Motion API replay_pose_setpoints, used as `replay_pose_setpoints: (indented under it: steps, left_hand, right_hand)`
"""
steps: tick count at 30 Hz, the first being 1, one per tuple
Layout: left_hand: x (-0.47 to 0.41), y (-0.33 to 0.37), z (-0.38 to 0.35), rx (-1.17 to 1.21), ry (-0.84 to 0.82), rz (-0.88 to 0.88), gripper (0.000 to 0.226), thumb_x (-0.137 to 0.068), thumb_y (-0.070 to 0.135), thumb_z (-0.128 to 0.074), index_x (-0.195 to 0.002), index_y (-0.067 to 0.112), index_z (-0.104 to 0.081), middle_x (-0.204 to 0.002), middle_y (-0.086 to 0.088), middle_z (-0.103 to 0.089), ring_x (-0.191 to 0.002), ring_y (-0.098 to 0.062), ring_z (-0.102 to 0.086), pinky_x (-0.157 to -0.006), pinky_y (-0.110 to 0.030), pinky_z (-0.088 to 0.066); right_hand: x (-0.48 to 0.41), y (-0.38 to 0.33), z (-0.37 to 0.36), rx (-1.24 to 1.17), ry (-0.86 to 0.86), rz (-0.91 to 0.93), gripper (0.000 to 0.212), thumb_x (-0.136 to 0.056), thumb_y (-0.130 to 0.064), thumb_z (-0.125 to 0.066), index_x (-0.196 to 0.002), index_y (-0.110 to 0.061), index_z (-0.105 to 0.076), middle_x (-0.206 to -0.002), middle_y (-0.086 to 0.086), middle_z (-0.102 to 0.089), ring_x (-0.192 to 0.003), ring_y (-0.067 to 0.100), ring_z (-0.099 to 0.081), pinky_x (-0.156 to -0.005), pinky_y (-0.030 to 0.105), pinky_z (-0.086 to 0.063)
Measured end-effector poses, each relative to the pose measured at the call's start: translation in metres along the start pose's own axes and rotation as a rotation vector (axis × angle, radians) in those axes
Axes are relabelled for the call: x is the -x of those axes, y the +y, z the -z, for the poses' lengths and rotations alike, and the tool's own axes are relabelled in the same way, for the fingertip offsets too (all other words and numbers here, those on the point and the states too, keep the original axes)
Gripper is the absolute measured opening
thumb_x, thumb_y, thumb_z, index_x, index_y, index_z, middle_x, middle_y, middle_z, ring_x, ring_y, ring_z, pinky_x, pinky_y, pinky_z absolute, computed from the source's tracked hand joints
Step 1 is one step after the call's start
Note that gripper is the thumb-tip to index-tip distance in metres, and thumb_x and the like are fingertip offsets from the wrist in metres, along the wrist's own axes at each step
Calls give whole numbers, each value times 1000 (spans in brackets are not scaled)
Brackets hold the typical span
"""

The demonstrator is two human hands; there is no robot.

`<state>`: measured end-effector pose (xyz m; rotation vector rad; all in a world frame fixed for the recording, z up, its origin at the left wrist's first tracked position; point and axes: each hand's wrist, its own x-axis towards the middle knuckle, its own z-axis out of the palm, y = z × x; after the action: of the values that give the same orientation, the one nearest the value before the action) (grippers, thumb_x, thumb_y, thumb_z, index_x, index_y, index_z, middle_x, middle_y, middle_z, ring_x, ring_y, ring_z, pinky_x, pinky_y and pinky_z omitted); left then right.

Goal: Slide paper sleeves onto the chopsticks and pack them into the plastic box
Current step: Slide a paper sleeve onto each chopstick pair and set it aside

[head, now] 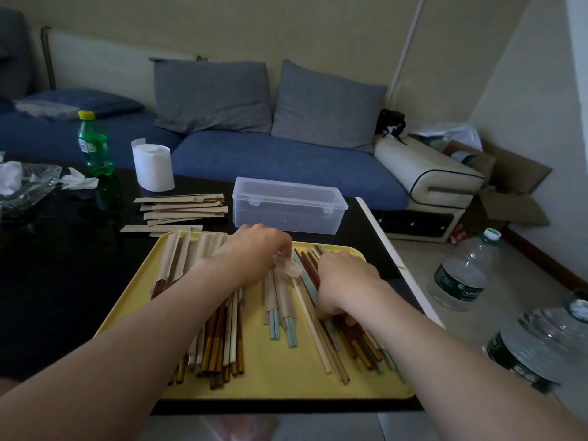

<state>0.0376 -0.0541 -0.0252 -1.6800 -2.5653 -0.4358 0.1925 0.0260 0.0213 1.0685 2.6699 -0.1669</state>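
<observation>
Right hand (345,283) is curling its fingers round the loose multicoloured bare chopsticks (321,342) on the right side of the yellow plastic tray (286,377). Left hand (254,253) is hovering over the tray's far middle, fingers bent down; grip unclear. Clear lidded plastic box (286,205) is sitting just beyond the tray. Flat brown paper sleeves (184,206) are lying beyond its far-left corner.

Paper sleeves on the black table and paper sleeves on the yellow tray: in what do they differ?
The loose sleeves on the table lie flat and look empty; the fitted sleeves on the tray hold chopsticks, whose ends stick out. The loose sleeves lie crosswise in a rough stack behind the tray; the fitted sleeves point away from the person. Both are of the same tan paper.
</observation>
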Motion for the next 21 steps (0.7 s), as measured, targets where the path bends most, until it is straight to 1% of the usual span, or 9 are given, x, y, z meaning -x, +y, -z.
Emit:
replay_pose_setpoints:
  steps: [3, 5, 7, 9, 11, 13, 16, 19, 21]
  left_hand:
    - [0, -3, 1, -77, 84, 13, 29, -94, 20, -75, -114, 38, -65, -120, 12, -63, -118, -13, -57, -109, -37, -45]
    - [-1, -5, 2, -116, 135, 54, 32, -93, 17, -75, -115, 37, -64, -120, 9, -63, -120, -16, -56, -109, -39, -45]
    - [-2, -10, 2, -135, 169, 104, 34, -92, 13, -75, -116, 35, -64, -119, 6, -63, -119, -19, -56, -108, -40, -46]
    - [-2, -14, 2, -142, 195, 141, 35, -92, 10, -75, -117, 33, -64, -117, 4, -65, -117, -20, -57, -106, -40, -46]
    - [-3, -15, 2, -139, 208, 162, 35, -92, 10, -75, -117, 32, -64, -117, 3, -66, -116, -20, -59, -106, -40, -45]
    - [-3, -16, 2, -132, 210, 163, 34, -92, 10, -75, -117, 31, -64, -117, 3, -66, -116, -20, -59, -106, -41, -45]
    - [-2, -16, 2, -100, 200, 142, 34, -93, 9, -74, -117, 30, -64, -119, 3, -65, -118, -20, -59, -106, -40, -45]
    - [0, -15, 3, -75, 193, 73, 32, -93, 9, -73, -116, 29, -64, -120, 4, -64, -119, -19, -58, -106, -38, -50]
    - [0, -13, 5, -33, 149, 11, 29, -94, 12, -73, -113, 31, -64, -118, 8, -63, -118, -16, -58, -103, -36, -53]
  right_hand:
    - [1, 3, 8, -91, -10, -16, 38, -89, -27, -85, -119, -15, -63, -100, 6, -66, -81, 22, -77, -78, 39, -69]
    - [1, 5, 14, -164, 24, -6, 29, -88, -27, -84, -105, -12, -66, -92, 7, -72, -68, 21, -78, -65, 33, -68]
    - [1, 6, 17, -204, -17, 14, 21, -88, -26, -81, -96, -11, -69, -82, 9, -75, -63, 22, -79, -58, 29, -66]
    - [2, 7, 16, -210, -117, 36, 20, -88, -27, -80, -97, -12, -71, -83, 9, -78, -66, 21, -81, -60, 29, -65]
    - [2, 8, 15, -196, -178, 50, 21, -89, -29, -81, -102, -15, -72, -90, 7, -80, -71, 19, -82, -60, 27, -63]
    - [1, 8, 15, -178, -187, 54, 22, -89, -29, -82, -104, -16, -72, -94, 6, -80, -75, 19, -82, -60, 26, -63]
    - [1, 8, 16, -169, -197, 69, 22, -90, -29, -82, -104, -15, -73, -93, 7, -80, -73, 18, -82, -57, 25, -61]
    - [2, 9, 17, -186, -191, 125, 16, -90, -27, -82, -99, -15, -76, -95, 7, -81, -71, 16, -81, -62, 25, -63]
    - [1, 11, 16, -238, -156, 154, 14, -90, -27, -82, -96, -14, -79, -99, 7, -80, -69, 14, -80, -63, 25, -65]
